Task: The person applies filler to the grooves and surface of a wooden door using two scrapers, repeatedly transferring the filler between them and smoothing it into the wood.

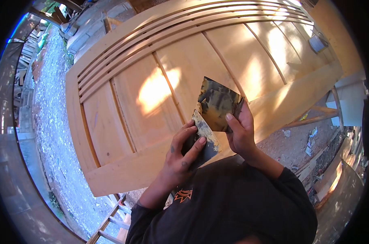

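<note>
My left hand (182,148) is closed on a dark, flat spreader (207,132) whose upper edge is coated with pale yellowish paste. In my right hand (241,128) is a dark square plate (219,105), smeared with the same paste and gripped by its right edge, thumb on its face. The spreader's edge meets the plate's lower left side in this view. Both hands are over the near part of a large wooden panel (164,150), which has long slats (152,42) along its far side and narrow grooves between its boards.
A small tub (317,44) sits on the panel's far right end. Wooden supports (337,107) show under the right side, above littered ground. A ladder-like wooden frame (111,221) is at the lower left, beside a bright gravelly strip (56,101).
</note>
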The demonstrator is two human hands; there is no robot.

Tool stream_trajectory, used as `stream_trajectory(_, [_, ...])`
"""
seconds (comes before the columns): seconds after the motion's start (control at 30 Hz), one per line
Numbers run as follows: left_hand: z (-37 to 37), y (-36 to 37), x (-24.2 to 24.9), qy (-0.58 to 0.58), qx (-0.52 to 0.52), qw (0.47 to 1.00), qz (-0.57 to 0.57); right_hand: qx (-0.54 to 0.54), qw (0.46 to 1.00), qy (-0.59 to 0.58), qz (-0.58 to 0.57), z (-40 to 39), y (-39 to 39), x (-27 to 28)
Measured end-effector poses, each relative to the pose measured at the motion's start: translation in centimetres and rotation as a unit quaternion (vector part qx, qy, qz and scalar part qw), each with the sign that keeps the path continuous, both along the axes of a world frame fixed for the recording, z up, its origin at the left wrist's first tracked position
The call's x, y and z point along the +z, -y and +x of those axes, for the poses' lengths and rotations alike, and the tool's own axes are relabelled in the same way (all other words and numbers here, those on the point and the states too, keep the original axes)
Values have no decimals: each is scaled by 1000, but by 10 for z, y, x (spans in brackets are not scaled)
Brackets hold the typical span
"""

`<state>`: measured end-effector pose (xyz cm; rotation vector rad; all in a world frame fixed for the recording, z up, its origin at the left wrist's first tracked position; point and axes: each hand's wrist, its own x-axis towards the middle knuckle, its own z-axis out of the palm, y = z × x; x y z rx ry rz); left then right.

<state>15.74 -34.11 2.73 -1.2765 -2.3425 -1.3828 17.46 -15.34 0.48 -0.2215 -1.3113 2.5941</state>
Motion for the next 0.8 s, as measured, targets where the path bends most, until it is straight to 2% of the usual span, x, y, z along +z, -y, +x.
stream_trajectory(0.03, [0, -1, 3, -5, 7, 1000, -6, -2, 1000, -3, -7, 0, 1, 1])
stream_trajectory(0.13, [-5, 3, -7, 51, 45, 992, 109, -1, 1000, -13, -27, 2, 3, 9])
stream_trajectory(0.27, [-2, 15, -8, 118, 68, 980, 146, 17, 998, -25, -57, 2, 0, 7])
stream_trajectory(0.37, [-7, 9, 1, 35, 47, 989, 134, 29, 996, -13, -83, 4, 2, 6])
stream_trajectory(0.47, [-3, 3, -10, -6, 43, 998, 55, 43, 995, -15, -85, 3, 3, 8])
stream_trajectory(0.6, [-12, 11, -15, 17, 57, 998, 15, 64, 992, -41, -96, 6, 9, 18])
stream_trajectory(0.67, [-11, 12, -18, 55, 45, 995, -70, 78, 992, -62, -79, 9, 18, 25])
stream_trajectory(0.77, [-18, 15, -50, 101, 129, 985, -54, 58, 993, -84, -60, 13, 21, 35])
stream_trajectory(0.8, [-29, 28, -65, 77, 170, 981, -48, 37, 993, -94, -54, 11, 20, 37])
